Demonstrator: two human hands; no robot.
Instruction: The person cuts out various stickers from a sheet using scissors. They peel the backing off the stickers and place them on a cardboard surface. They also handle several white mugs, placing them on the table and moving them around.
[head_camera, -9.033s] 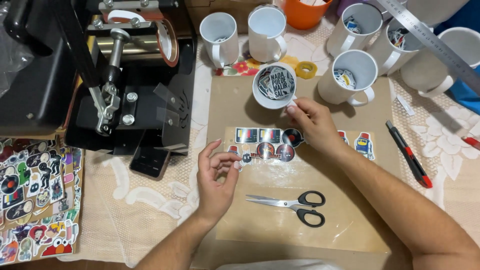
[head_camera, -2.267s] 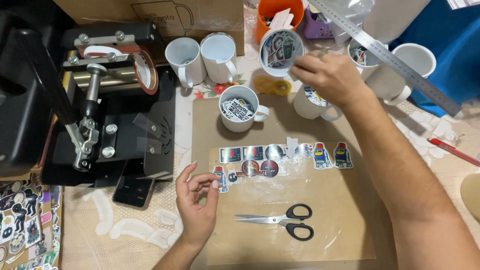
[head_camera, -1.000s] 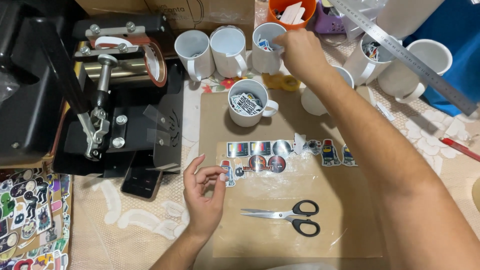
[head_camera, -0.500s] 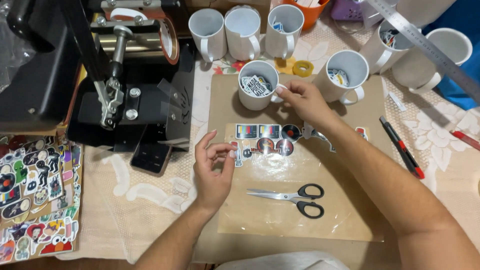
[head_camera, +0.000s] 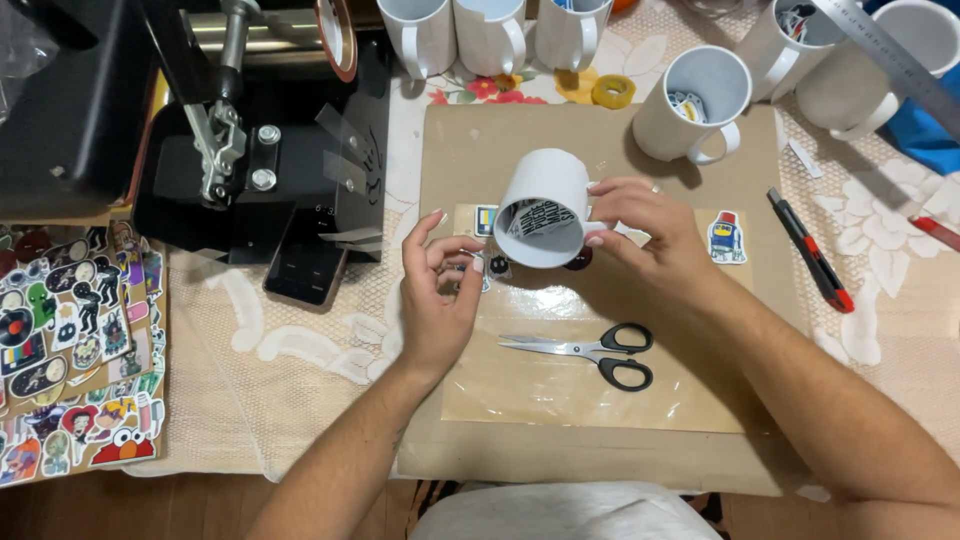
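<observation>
My right hand (head_camera: 640, 230) holds a white mug (head_camera: 545, 205) tipped on its side, its mouth toward me, with a black-and-white printed sheet curled inside. The mug hovers over a row of small stickers (head_camera: 727, 237) lying on a clear film on the brown board (head_camera: 600, 440). My left hand (head_camera: 438, 290) is just left of the mug, fingers curled and pinching a small sticker piece (head_camera: 480, 268).
Black-handled scissors (head_camera: 595, 350) lie on the film near me. A black mug press (head_camera: 230, 130) and a phone (head_camera: 305, 270) stand left. Several white mugs (head_camera: 690, 105) line the back, with a tape roll (head_camera: 612, 91), a red-black utility knife (head_camera: 812, 250) and sticker sheets (head_camera: 65, 370).
My right hand set one mug down at the back, took another from the board and has lifted and tipped it toward me. My left hand has stayed by the stickers.
</observation>
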